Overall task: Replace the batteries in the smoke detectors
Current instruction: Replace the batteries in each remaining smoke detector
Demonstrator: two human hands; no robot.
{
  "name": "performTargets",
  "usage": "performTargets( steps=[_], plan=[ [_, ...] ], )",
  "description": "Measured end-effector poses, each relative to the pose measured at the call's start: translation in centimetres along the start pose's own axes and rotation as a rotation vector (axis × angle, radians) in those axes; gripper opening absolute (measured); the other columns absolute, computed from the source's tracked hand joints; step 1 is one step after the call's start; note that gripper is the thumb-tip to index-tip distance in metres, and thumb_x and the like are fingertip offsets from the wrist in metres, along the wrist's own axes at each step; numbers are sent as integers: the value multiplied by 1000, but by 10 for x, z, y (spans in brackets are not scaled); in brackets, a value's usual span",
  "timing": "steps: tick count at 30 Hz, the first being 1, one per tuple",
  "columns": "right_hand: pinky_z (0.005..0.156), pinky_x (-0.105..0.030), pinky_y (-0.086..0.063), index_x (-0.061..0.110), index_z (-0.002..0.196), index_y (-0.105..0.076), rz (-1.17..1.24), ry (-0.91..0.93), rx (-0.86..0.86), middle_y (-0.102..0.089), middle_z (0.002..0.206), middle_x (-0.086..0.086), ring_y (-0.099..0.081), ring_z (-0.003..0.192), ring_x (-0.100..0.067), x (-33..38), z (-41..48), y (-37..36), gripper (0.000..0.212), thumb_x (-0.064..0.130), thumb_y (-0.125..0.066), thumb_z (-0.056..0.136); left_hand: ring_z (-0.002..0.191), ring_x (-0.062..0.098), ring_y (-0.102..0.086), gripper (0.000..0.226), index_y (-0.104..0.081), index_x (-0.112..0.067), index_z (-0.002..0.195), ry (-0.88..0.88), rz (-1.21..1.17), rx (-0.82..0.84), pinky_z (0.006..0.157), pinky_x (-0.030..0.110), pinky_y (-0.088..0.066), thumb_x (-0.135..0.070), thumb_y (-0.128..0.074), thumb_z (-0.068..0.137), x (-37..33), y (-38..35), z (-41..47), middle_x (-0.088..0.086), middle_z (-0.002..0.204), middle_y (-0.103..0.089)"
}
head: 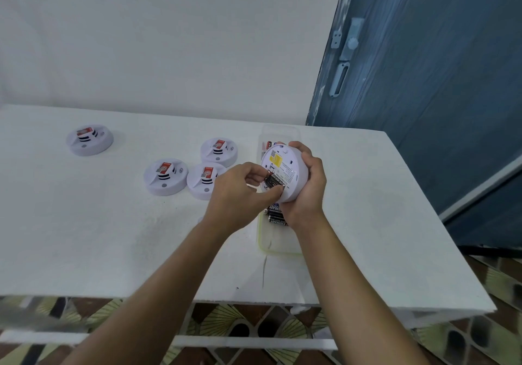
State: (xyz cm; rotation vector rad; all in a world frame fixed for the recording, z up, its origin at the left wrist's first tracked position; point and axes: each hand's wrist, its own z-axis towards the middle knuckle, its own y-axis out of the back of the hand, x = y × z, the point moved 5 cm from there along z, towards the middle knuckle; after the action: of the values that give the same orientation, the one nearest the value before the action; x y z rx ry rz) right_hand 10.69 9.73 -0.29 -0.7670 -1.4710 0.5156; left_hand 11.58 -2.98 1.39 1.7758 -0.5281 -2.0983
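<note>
My right hand grips a round white smoke detector, tilted so that its back faces me, with a yellow label near the top. Black batteries lie in its open compartment. My left hand pinches at these batteries with thumb and fingertips. Under both hands lies a clear plastic tray with several black batteries in it and red ones at its far end.
Three white smoke detectors sit face up just left of my hands. Another detector lies far left. The white table ends at a front edge. A blue door stands at the right.
</note>
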Motion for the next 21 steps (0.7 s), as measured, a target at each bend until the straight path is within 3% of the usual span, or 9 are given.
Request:
performTargets(
  steps=[6, 21],
  plan=[
    [76, -36, -51, 18, 99, -62, 0, 3, 9, -63, 115, -13, -58, 104, -33, -1, 0, 0, 27, 32, -51, 80, 83, 4, -59, 32, -59, -29, 86, 34, -7, 28, 71, 18, -50, -33, -83, 65, 1, -3, 3, -11, 88, -64],
    [70, -34, -50, 17, 99, -61, -7, 29, -26, -61, 116, -15, -56, 101, -35, 3, 1, 9, 28, 32, -49, 79, 79, 8, -57, 41, -56, -21, 84, -31, 105, 65, 63, 20, -44, -45, -69, 53, -10, -15, 6, -5, 86, -61]
  ],
)
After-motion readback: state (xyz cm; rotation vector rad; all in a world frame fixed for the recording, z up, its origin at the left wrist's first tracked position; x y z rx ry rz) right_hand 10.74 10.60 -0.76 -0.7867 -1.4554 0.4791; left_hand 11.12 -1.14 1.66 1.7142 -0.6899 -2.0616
